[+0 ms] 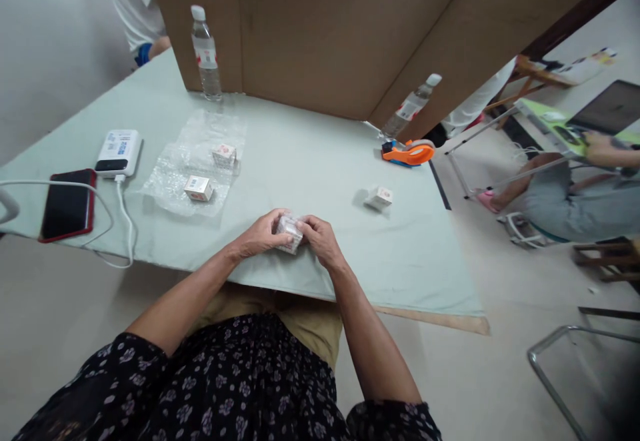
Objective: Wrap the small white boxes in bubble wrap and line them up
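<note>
Table [310,154]: its pale green covering is giving the hands a flat working area at the near edge, as I am seeing it from my end.
Cardboard panel [320,27]: it is standing across the far side, seemingly serving as a screen.
Bubble wrap [170,171]: it is lying flat on the left, probably so that it is staying within easy reach.
Bottles [205,54] [411,107]: both are standing by the panel, likely to be leaving the middle free.
Left hand [263,233]: its fingers are grasping one side of the box, thumb across the front face.
Right hand [323,241]: its thumb is pressing the upper corner, probably steadying the wrap; I am not seeing its hidden fingertips.
Phone [69,205] and power bank [119,153]: they are resting far left, apparently out of the way.
Tape dispenser [417,154]: it is sitting on the right, beside a bottle.
Wrapped box [289,233]: it is sitting between both hands, near the table's front edge.
Small boxes [199,188] [225,155] [383,195]: two are lying on the wrap; one is resting apart, right.
</note>
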`<state>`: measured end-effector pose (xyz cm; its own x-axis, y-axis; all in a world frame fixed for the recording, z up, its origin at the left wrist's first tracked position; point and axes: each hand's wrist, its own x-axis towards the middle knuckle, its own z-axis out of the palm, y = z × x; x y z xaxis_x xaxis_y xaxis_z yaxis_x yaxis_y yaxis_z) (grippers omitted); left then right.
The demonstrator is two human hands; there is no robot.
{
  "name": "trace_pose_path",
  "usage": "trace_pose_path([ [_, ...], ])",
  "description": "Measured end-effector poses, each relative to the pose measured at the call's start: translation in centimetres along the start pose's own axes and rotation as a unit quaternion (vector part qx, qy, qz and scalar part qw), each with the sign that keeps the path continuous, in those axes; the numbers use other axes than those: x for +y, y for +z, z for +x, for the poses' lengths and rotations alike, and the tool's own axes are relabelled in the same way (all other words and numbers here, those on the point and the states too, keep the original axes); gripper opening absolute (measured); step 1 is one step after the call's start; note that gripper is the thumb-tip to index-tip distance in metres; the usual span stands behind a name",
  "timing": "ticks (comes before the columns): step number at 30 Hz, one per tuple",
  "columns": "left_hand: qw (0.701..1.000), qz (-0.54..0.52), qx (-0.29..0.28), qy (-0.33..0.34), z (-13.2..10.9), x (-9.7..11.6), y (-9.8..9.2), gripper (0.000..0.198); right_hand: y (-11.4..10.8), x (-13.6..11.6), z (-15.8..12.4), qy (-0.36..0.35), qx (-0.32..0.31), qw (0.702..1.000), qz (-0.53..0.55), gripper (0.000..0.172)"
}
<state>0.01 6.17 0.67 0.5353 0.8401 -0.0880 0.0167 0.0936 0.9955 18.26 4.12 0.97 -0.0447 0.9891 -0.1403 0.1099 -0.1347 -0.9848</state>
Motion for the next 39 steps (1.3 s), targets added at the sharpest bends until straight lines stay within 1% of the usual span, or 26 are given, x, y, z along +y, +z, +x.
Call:
trace_pose_path([
  [3,0.997,-0.067,0.032,-0.022,-0.1,-0.3,0.4,0.076,0.1,0.4,-0.1,-0.004,0.028,1.000,-0.011,0.028],
  [6,0.994,-0.093,0.036,-0.036,-0.2,-0.3,0.5,0.084,0.0,0.6,0.3,-0.034,0.066,0.996,-0.046,0.029],
  [8,0.994,-0.100,0.031,-0.039,-0.1,-0.2,0.4,0.085,-0.1,0.3,0.9,-0.042,0.069,0.996,-0.048,0.032],
  [10,0.993,-0.105,0.028,-0.036,-0.1,-0.1,0.3,0.085,-0.2,-0.3,1.6,-0.038,0.055,0.997,-0.033,0.035],
  [13,0.993,-0.114,0.020,-0.024,-0.1,-0.1,0.2,0.082,0.0,-1.3,2.7,-0.034,0.026,0.999,-0.006,0.036],
  [16,0.991,-0.130,0.006,-0.027,-0.1,-0.1,0.2,0.076,0.2,-2.0,3.3,-0.052,0.024,0.998,0.007,0.027],
  [18,0.988,-0.150,0.003,-0.040,0.0,0.0,0.1,0.069,0.5,-2.2,3.0,-0.070,0.035,0.997,0.007,0.022],
  [20,0.984,-0.172,0.011,-0.050,0.2,-0.1,-0.1,0.062,0.8,-2.5,2.3,-0.090,0.045,0.995,-0.013,0.019],
  [23,0.980,-0.188,0.034,-0.051,0.5,-0.2,-0.2,0.054,1.3,-2.8,0.9,-0.125,0.059,0.986,-0.092,0.014],
  [26,0.979,-0.189,0.057,-0.044,0.5,-0.4,0.0,0.054,1.6,-3.0,-0.4,-0.148,0.062,0.971,-0.175,0.012],
  [29,0.980,-0.180,0.073,-0.035,0.3,-0.7,0.6,0.055,1.6,-2.7,-1.2,-0.158,0.061,0.961,-0.219,0.013],
  [32,0.983,-0.162,0.085,-0.011,0.0,-1.1,1.3,0.055,1.3,-2.0,-1.4,-0.161,0.063,0.962,-0.212,0.015],
  [35,0.985,-0.126,0.119,0.024,0.0,-1.5,1.6,0.051,1.1,-1.4,-1.3,-0.153,0.057,0.971,-0.174,0.019],
  [37,0.985,-0.093,0.140,0.031,0.1,-1.6,1.6,0.047,1.0,-1.2,-1.1,-0.151,0.052,0.975,-0.157,0.021],
  [39,0.986,-0.071,0.150,0.027,0.2,-1.7,1.7,0.044,1.0,-1.1,-1.0,-0.158,0.048,0.973,-0.161,0.022],
])
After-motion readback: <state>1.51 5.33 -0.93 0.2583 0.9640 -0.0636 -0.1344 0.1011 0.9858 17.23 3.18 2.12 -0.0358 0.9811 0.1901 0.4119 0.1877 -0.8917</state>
